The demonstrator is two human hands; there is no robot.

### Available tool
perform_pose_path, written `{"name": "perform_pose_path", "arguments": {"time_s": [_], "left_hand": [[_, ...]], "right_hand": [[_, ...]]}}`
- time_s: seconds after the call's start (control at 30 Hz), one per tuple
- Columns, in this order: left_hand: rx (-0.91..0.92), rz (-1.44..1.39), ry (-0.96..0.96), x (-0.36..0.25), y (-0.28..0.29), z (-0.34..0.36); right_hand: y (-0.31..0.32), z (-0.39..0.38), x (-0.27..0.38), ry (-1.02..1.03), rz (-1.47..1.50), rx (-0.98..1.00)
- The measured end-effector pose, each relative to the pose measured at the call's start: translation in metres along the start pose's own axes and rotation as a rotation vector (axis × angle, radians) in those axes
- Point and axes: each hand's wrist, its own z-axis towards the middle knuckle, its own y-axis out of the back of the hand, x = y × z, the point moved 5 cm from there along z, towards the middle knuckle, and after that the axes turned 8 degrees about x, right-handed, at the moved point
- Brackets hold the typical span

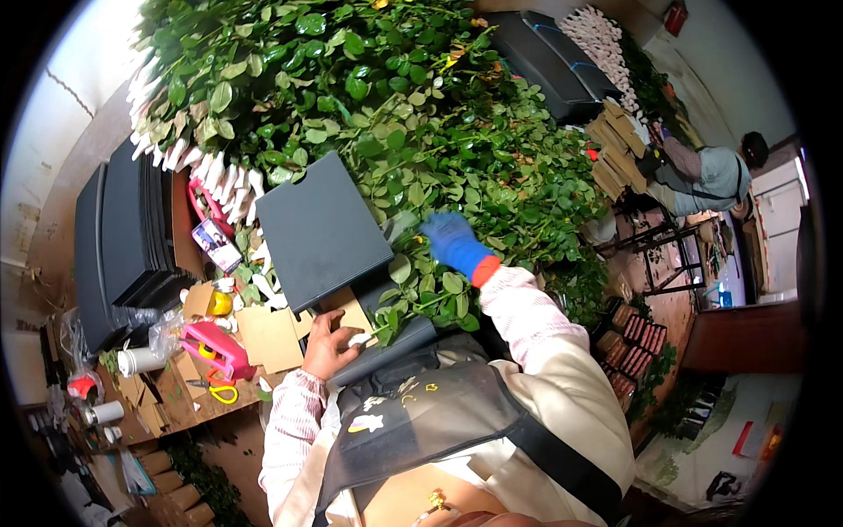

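My bare left hand [327, 348] is at the near edge of a dark grey carton, its fingers closed at the white-wrapped end of a leafy rose stem [386, 327]. That stem's leaves spread rightward across the carton's edge. A dark grey cardboard panel [325, 230] stands tilted just beyond this hand. My right hand [455, 241], in a blue glove with a red cuff, reaches over the leaves right of the panel. Motion smears its fingers, and a pale translucent patch beside them is too blurred to name.
A large heap of rose stems [351, 88] covers the table's far side. Folded dark cartons [140, 228] stand left. Nearer are a phone [216, 245], a pink tape dispenser [219, 353] and yellow scissors [223, 392]. Another person [707, 176] works at the far right beside cardboard pieces [616, 145].
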Motion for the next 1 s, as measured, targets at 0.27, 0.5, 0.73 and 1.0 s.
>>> {"name": "perform_pose_path", "arguments": {"time_s": [0.27, 0.5, 0.73, 1.0], "left_hand": [[0.037, -0.038, -0.013, 0.004, -0.003, -0.004], [0.011, -0.036, 0.005, 0.009, -0.006, -0.007], [0.019, -0.024, -0.025, 0.005, 0.000, 0.000], [-0.015, 0.000, -0.019, 0.009, -0.003, -0.002]], "right_hand": [[-0.030, -0.006, -0.001, 0.081, 0.148, 0.086], [0.098, 0.001, 0.015, 0.088, 0.121, -0.081], [0.115, 0.065, 0.053, 0.333, -0.010, -0.550], [0.112, 0.057, 0.059, 0.446, 0.742, -0.334]]}}
